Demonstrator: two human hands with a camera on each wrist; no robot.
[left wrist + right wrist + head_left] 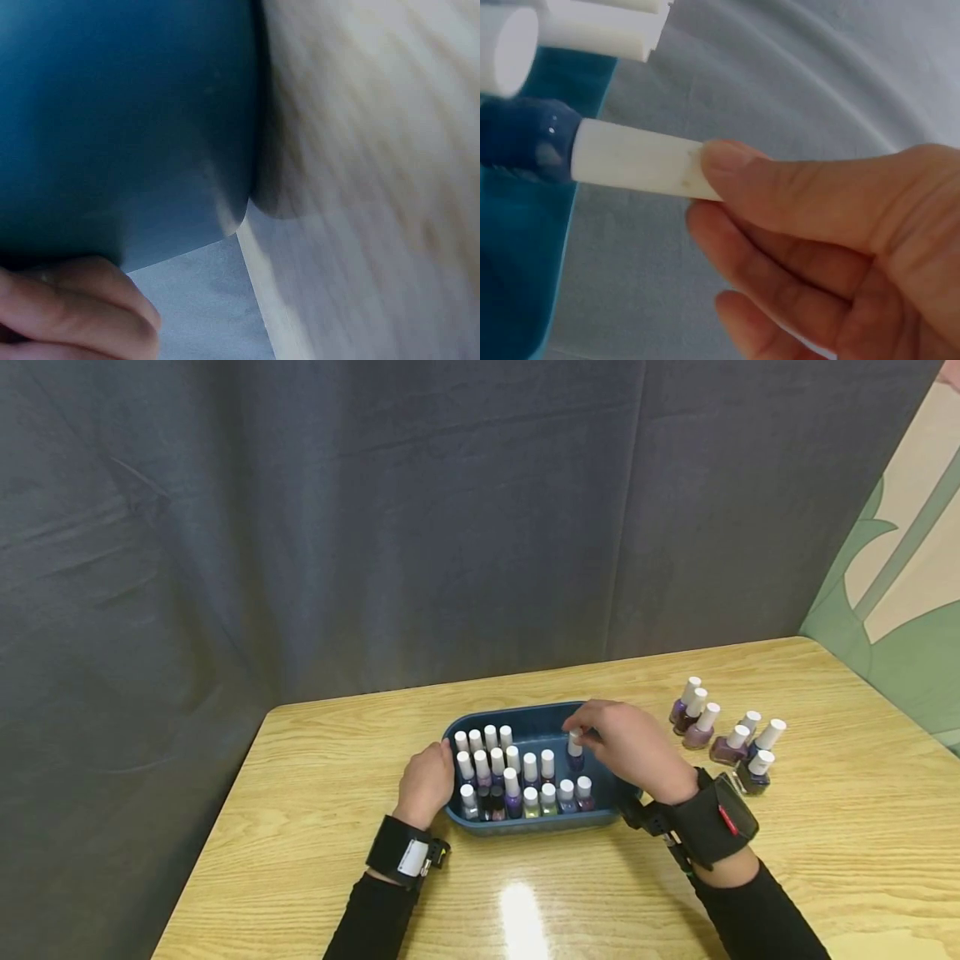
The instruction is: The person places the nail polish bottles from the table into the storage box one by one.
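A dark blue nail polish bottle (532, 139) with a white cap hangs from my right hand (633, 747), thumb and fingers pinching the cap. In the head view this bottle is upright inside the right half of a blue plastic bin (540, 717). My left hand (426, 783) grips the bin's left end, fingers (82, 304) curled at its rim in the left wrist view. Rows of nail polish bottles (512, 793) fill the bin's left and front parts, mostly white-capped, two black-capped (497, 802).
Beyond my right hand, several purple and dark nail polish bottles (705, 727) stand in a loose group on the wooden table (322, 793). A dark grey cloth (450, 527) hangs along the table's back edge. Patterned fabric (900, 585) shows at the far right.
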